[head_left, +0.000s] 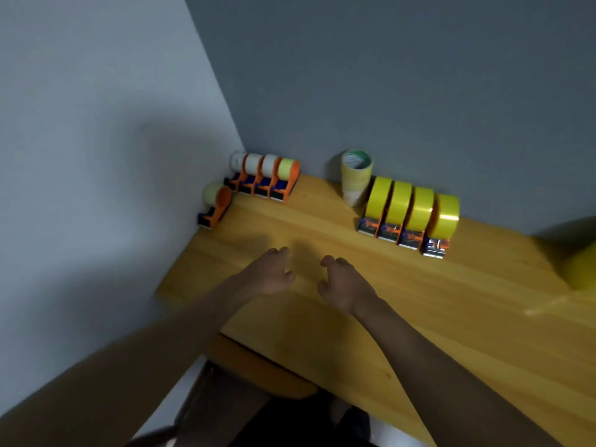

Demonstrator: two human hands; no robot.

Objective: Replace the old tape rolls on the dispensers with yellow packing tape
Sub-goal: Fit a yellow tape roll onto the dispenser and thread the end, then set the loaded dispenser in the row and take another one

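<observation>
Several orange dispensers with pale old tape rolls (263,175) stand in a row in the far left corner, and one more orange dispenser (216,203) stands alone in front of them. To the right, a row of several dispensers carries bright yellow tape rolls (411,212). Behind that row rises a stack of pale used rolls (356,177). My left hand (269,272) and my right hand (343,285) hover side by side over the middle of the wooden table (451,317), fingers loosely curled, holding nothing.
Grey walls close the table at the back and on the left. A blurred yellow object (580,269) sits at the right edge of the view. A strip of clear tape (545,306) lies near it. A chair seat (258,369) shows below the table's front edge.
</observation>
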